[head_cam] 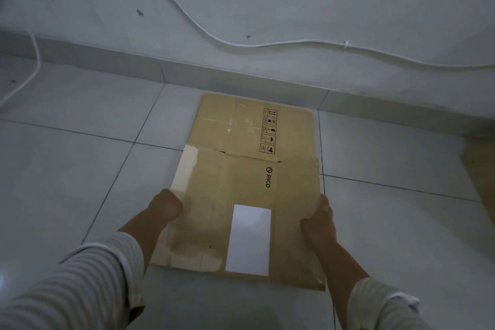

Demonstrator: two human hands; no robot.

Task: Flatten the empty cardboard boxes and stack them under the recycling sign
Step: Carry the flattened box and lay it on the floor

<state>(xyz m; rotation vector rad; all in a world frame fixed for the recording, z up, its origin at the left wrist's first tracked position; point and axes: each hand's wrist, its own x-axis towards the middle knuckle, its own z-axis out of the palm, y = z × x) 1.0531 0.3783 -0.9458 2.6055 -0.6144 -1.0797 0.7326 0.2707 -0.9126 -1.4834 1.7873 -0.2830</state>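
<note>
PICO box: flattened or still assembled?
Flattened. The PICO box is a single flat sheet with no standing walls; the left hand and right hand grip its side edges.

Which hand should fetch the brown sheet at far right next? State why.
Right, probably: right hand grips the held box at its right edge, nearest that sheet; left hand, the opposite edge.

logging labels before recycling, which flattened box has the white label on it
The PICO box nearest the camera, gripped by the left hand and right hand. The box by the wall shows only handling symbols, no label.
</note>
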